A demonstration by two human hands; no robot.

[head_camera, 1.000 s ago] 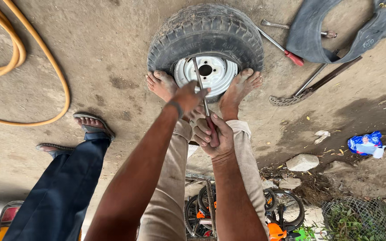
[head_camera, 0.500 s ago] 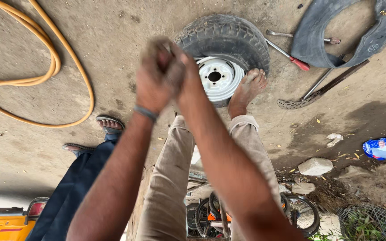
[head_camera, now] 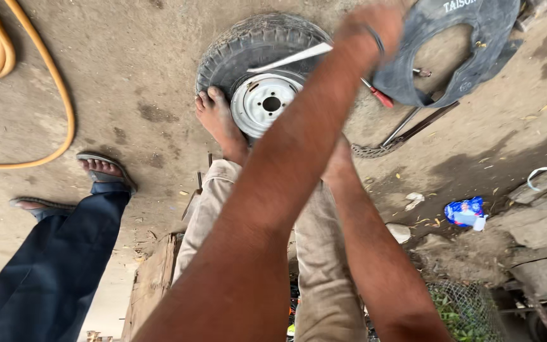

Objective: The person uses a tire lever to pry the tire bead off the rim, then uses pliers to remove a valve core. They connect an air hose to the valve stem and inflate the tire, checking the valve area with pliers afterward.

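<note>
Hands (head_camera: pixel 375 28) blurred, grip unclear; forearm hides tyre (head_camera: pixel 248 47) edge.

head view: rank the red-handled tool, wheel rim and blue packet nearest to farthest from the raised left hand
1. red-handled tool, just below the left hand
2. wheel rim, lower left
3. blue packet, far lower right

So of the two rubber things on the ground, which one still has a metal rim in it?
The treaded tyre under the bare foot: a white steel rim fills it. The black inner tube at upper right is an empty ring.
</note>
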